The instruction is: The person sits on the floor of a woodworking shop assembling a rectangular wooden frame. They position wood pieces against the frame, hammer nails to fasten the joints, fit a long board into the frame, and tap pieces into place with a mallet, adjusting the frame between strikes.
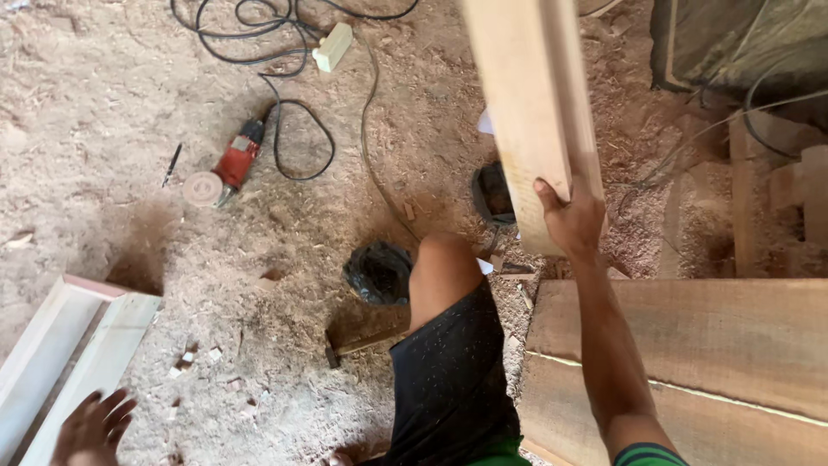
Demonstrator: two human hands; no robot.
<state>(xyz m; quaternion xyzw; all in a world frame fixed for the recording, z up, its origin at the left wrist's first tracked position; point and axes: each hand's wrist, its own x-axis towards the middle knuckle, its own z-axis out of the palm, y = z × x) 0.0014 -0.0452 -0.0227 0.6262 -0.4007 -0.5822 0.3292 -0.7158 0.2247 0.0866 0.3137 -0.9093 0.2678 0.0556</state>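
The plank (533,112) runs lengthwise away from the right hand (571,220), whose fingers clamp its near end; the left hand (93,425), spread empty, hangs far off.

Pale, smooth-planed wooden plank (535,112); rough, matt sawdust floor (103,112).

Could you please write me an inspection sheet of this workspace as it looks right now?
Surface: floor covered in sawdust and wood chips.
Job's things: pale plank held raised; wide boards lying at lower right.
Clutter: red power tool, pen, hammer, white frame pieces, small offcuts.
Grippers: right hand grips the plank's lower end; left hand open, fingers spread beside the frame pieces.
Cables: black cord looped from the tool to a white socket block.
Surroundings: dark tarpaulin at upper right; wooden blocks beneath it.
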